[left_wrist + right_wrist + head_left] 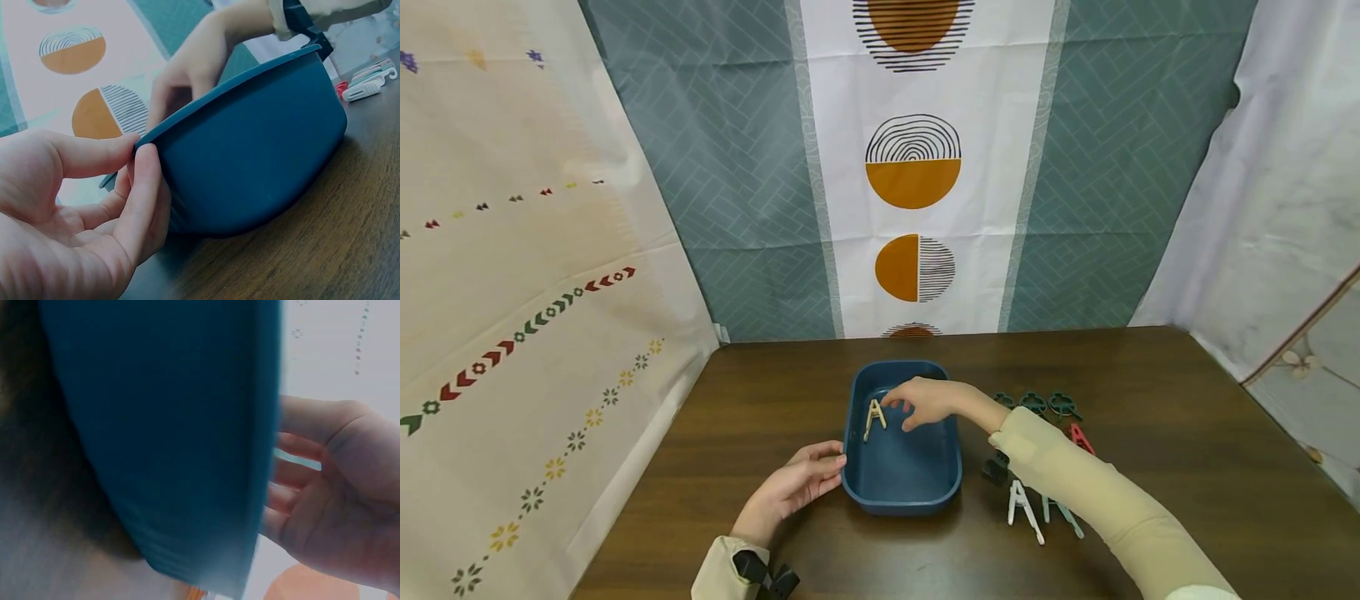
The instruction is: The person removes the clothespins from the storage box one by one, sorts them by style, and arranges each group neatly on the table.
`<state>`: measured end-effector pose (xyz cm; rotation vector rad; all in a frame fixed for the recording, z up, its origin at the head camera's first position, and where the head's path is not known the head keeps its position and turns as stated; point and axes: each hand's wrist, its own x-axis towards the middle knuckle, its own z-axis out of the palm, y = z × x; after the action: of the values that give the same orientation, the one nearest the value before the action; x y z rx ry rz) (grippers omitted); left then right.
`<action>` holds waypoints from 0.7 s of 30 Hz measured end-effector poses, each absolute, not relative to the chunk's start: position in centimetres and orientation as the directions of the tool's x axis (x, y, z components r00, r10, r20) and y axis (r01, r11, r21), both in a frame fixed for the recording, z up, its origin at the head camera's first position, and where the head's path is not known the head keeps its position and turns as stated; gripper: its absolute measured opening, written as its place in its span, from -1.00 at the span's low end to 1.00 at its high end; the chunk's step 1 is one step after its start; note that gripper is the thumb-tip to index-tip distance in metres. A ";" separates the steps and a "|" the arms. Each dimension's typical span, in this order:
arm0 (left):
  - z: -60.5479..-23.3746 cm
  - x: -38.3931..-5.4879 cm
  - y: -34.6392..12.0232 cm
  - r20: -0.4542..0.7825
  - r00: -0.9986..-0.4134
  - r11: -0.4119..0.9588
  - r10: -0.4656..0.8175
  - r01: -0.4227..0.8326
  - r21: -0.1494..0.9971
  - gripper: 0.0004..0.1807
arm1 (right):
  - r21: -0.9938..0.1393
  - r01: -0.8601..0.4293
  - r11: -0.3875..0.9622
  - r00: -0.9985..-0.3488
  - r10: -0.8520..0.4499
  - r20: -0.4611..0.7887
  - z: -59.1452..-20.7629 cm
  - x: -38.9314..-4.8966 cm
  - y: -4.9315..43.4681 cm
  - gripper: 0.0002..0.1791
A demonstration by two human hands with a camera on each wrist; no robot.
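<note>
A dark blue plastic basin (pixel 901 507) stands on the table. My left hand (pixel 805 477) pinches its left rim between thumb and fingers, as the left wrist view shows up close. Inside the basin lies a pale yellow clothespin (pixel 874 416), its legs spread toward me. My right hand (pixel 927 402) reaches over the right wall, its loosely bent fingers just right of the clothespin and holding nothing. In the right wrist view the basin's wall (pixel 162 425) hides the fingertips.
Right of the basin, partly behind my right sleeve, lie a white clothespin (pixel 1025 510), a light green clothespin (pixel 1063 515) and a red clothespin (pixel 1081 437). Several dark green round clips (pixel 1063 405) lie farther back. Hanging cloths (pixel 752 167) enclose the table (pixel 782 367).
</note>
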<state>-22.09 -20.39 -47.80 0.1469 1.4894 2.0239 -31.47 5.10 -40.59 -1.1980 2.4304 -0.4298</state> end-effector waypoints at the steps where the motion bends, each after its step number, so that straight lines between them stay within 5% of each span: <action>1: -47.8 -22.0 -20.4 -0.266 -0.805 -0.176 0.530 -0.411 0.895 -0.83 | -0.424 -0.692 0.585 -0.551 -0.807 -0.213 -40.8 -31.6 4.6 -0.47; 21: -47.7 -21.9 -20.4 -0.256 -0.808 -0.176 0.531 -0.400 0.899 -0.82 | -0.361 -0.674 0.644 -0.599 -0.763 -0.243 -43.5 -32.7 4.9 -0.66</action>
<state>-21.91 -20.42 -47.72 0.1527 1.4970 2.0248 -32.70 4.87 -43.53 -1.1391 2.4912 -0.3272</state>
